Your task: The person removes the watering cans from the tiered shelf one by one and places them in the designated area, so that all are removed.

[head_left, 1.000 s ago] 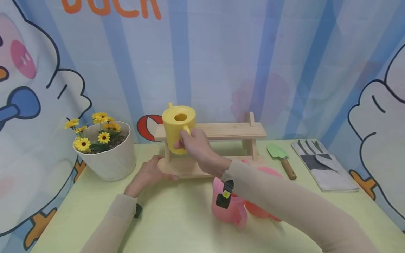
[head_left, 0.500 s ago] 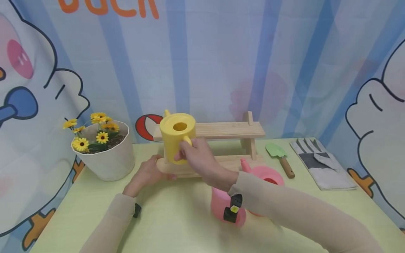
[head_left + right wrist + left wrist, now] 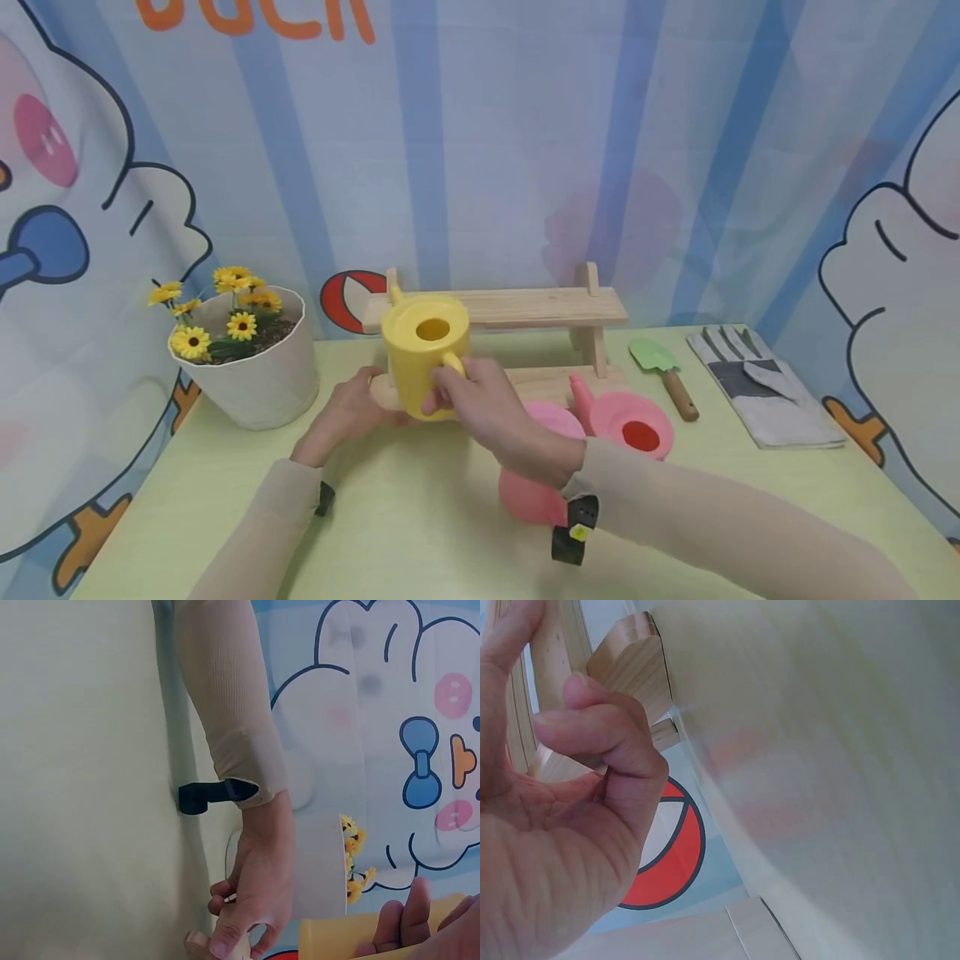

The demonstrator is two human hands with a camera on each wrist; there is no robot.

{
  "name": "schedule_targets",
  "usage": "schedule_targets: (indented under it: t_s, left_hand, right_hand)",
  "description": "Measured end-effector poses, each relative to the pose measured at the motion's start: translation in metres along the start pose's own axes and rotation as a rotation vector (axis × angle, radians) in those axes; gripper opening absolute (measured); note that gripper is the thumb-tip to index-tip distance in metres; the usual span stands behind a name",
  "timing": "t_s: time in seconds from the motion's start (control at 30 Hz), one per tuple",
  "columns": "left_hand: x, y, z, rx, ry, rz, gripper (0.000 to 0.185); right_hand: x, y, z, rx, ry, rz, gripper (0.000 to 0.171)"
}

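My right hand (image 3: 495, 412) grips a yellow watering can (image 3: 416, 367) by its handle; the can is upright, its round top opening facing up. It is in front of the left part of a two-tier wooden shelf (image 3: 540, 307), hiding part of both tiers. Whether the can touches the lower board cannot be seen. My left hand (image 3: 352, 412) holds the left end of the shelf's lower board, the thumb along its front. In the left wrist view the left hand's fingers (image 3: 600, 739) are curled beside the wood. The yellow can (image 3: 330, 937) also shows in the right wrist view.
A pink watering can (image 3: 525, 496), partly hidden by my right arm, and a coral-pink one (image 3: 618, 412) stand right of centre. Farther right lie a green trowel (image 3: 663, 371) and grey-white gloves (image 3: 780, 408). A white pot (image 3: 255, 387) with yellow flowers stands at left.
My right hand has brought the yellow watering can down and nearer, from before the upper tier to before the lower one. The left hand stays on the shelf end.
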State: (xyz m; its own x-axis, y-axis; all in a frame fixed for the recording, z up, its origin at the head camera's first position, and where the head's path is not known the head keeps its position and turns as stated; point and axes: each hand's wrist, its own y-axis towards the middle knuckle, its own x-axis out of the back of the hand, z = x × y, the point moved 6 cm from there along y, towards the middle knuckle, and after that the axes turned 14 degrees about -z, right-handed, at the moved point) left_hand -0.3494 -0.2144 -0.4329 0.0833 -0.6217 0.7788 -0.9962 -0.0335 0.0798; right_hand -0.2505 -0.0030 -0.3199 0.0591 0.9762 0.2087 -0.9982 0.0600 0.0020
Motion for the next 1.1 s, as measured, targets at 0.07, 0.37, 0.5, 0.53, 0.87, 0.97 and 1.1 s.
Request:
schedule_targets:
  t_s: [0.07, 0.37, 0.5, 0.53, 0.87, 0.97, 1.1]
  left_hand:
    - [0.0, 0.0, 0.0, 0.003, 0.003, 0.0, 0.099]
    - [0.001, 0.002, 0.0, 0.029, 0.014, 0.003, 0.095]
    - [0.0, 0.002, 0.0, 0.038, 0.015, 0.004, 0.094]
    - [0.0, 0.002, 0.0, 0.04, 0.016, 0.004, 0.094]
    - [0.001, 0.002, 0.0, -0.011, 0.01, -0.02, 0.094]
    - [-0.021, 0.032, 0.036, -0.036, 0.023, -0.033, 0.101]
    - [-0.045, 0.064, 0.075, -0.049, 0.035, -0.05, 0.106]
  right_hand:
    - [0.002, -0.004, -0.003, 0.003, -0.025, -0.005, 0.028]
    - [0.002, -0.018, -0.022, -0.005, -0.042, 0.029, 0.029]
    - [0.002, -0.023, -0.031, -0.025, -0.012, 0.038, 0.028]
    - [0.002, -0.024, -0.033, -0.031, -0.01, 0.038, 0.028]
    - [-0.001, -0.035, -0.054, -0.048, -0.005, 0.029, 0.028]
    - [-0.002, -0.038, -0.061, -0.065, 0.007, 0.036, 0.028]
    - [-0.002, -0.042, -0.07, -0.075, 0.006, 0.041, 0.029]
